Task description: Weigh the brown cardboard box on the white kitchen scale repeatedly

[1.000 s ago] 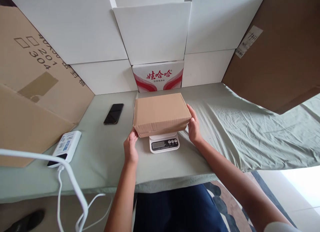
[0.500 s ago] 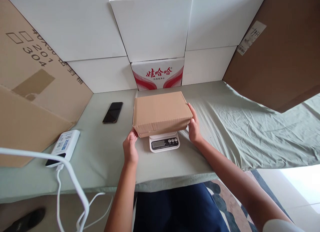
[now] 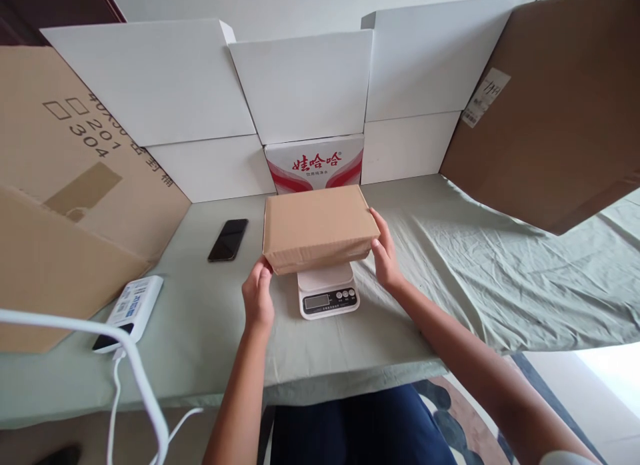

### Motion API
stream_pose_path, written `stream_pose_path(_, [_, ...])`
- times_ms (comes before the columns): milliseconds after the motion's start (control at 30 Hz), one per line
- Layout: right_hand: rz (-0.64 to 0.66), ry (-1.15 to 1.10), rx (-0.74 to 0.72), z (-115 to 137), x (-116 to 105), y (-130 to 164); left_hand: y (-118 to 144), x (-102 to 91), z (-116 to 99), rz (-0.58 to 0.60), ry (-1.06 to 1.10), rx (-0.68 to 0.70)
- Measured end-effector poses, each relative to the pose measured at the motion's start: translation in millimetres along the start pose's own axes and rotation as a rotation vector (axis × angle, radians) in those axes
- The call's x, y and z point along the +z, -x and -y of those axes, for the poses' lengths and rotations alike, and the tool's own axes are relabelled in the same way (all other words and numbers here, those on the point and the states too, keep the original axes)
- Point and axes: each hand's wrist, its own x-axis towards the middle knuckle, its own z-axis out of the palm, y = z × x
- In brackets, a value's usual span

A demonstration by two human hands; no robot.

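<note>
Brown cardboard box [image 3: 318, 226] above white scale [image 3: 327, 290], left hand [image 3: 258, 296] cupping its near-left corner; right hand [image 3: 386, 256] flat against its right end, green-clothed tabletop [image 3: 450, 265]

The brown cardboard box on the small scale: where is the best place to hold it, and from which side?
Grip the brown cardboard box at its two short ends, coming in from left and right. It lies flat and closed, overhanging the kitchen scale, so the ends stay free. The left hand and right hand already sit there.
</note>
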Motion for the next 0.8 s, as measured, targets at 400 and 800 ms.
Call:
stream_pose_path(400, [0.002, -0.102, 0.05, -73.2, 41.0, -72.8, -96.7, 43.3, 52.4, 0.002, 0.076, -0.146])
stream_pose_path(800, [-0.263, -0.134, 0.295, -111.0, -7.8, -88.3, -113.5, -1.8, 43.8, -0.229, 0.188, -0.161])
